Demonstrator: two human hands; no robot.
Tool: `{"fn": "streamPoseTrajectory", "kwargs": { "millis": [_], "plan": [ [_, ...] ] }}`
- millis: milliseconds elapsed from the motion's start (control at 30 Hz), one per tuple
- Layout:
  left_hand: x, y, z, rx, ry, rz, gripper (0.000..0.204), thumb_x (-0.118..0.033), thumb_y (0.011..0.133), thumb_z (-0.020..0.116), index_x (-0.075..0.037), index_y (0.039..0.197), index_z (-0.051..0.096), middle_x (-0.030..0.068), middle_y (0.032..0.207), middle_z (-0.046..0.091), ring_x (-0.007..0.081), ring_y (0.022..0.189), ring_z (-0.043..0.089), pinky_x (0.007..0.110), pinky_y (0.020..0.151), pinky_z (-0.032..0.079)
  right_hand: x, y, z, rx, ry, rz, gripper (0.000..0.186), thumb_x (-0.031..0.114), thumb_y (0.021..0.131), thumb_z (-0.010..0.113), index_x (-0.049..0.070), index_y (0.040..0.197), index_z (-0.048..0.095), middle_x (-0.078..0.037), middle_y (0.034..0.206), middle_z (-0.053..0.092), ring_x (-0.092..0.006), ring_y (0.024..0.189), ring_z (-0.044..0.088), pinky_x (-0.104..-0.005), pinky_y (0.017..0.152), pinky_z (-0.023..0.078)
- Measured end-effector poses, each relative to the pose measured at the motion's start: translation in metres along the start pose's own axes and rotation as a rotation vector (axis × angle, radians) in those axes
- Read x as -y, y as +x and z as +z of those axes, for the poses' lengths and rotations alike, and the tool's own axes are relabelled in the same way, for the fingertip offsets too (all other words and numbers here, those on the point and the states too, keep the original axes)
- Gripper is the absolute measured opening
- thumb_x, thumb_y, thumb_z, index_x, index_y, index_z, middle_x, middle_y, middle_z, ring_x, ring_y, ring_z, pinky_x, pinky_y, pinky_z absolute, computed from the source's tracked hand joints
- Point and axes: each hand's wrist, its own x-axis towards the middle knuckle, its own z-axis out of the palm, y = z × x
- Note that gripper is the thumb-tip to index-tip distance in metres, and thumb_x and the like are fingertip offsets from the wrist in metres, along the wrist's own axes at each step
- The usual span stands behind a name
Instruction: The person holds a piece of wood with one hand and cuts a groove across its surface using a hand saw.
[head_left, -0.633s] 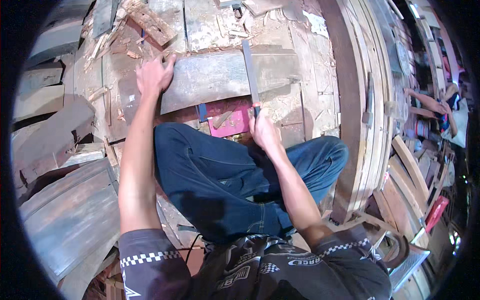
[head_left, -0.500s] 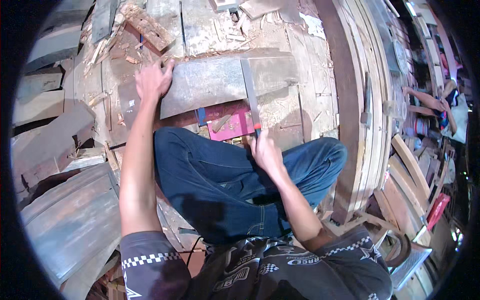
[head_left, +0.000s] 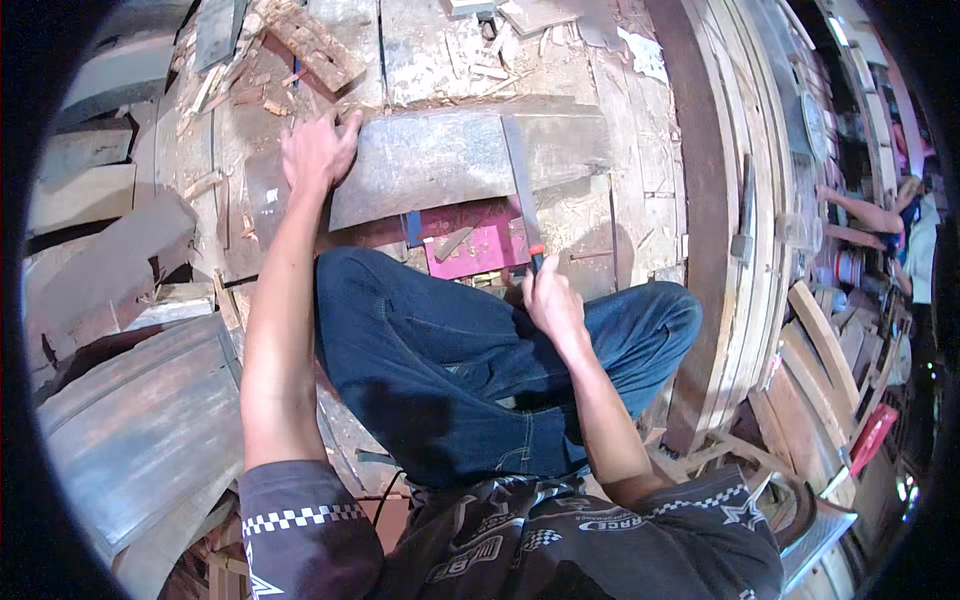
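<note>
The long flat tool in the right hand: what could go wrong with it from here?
The long flat tool might slip off the grey board toward the bent legs, since the right hand grips it close to them. The board might also shift, as the left hand seems to rest only near its left end. Loose wood chips beyond the board could get under it and make it rock.
</note>
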Motion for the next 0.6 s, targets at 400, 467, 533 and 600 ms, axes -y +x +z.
{"fn": "streamPoseTrajectory", "kwargs": {
  "millis": [400, 467, 533, 600],
  "plan": [
    [0.003, -0.001, 0.005, -0.011, 0.016, 0.003, 0.065, -0.06, 0.093, 0.037, -0.007, 0.118, 0.066, 0.0211, 0.113, 0.065, 0.0347, 0.112, 0.059, 0.052, 0.106, 0.032, -0.003, -0.001, -0.007, 0.03, -0.035, 0.027, 0.033, 0.026, 0.096, 0.048, -0.003, 0.105, 0.037, -0.033, 0.08, 0.064, -0.0504, 0.079, 0.063, -0.0601, 0.069, 0.049],
    [0.0, 0.002, 0.007, -0.02, 0.002, 0.009, 0.067, -0.061, 0.093, 0.036, -0.006, 0.118, 0.065, 0.0204, 0.114, 0.066, 0.0347, 0.113, 0.059, 0.053, 0.107, 0.032, -0.001, 0.014, -0.001, -0.033, -0.004, -0.021, 0.033, 0.026, 0.096, 0.048, -0.003, 0.105, 0.036, -0.033, 0.08, 0.064, -0.0504, 0.079, 0.063, -0.0601, 0.069, 0.049],
    [-0.007, 0.002, 0.002, 0.021, -0.001, 0.005, 0.067, -0.061, 0.093, 0.036, -0.006, 0.117, 0.066, 0.0203, 0.113, 0.066, 0.0348, 0.113, 0.059, 0.052, 0.106, 0.032, 0.008, 0.032, -0.004, -0.144, 0.016, -0.066, 0.034, 0.026, 0.095, 0.048, -0.004, 0.106, 0.036, -0.032, 0.081, 0.064, -0.0504, 0.079, 0.063, -0.0594, 0.069, 0.049],
    [-0.007, 0.004, -0.001, 0.042, -0.003, 0.018, 0.066, -0.061, 0.093, 0.036, -0.005, 0.115, 0.066, 0.0203, 0.111, 0.067, 0.035, 0.111, 0.059, 0.052, 0.105, 0.034, 0.016, 0.045, -0.014, -0.114, -0.011, -0.047, 0.034, 0.026, 0.095, 0.048, -0.004, 0.105, 0.036, -0.033, 0.081, 0.064, -0.0504, 0.079, 0.063, -0.0587, 0.069, 0.05]
  ]
}}
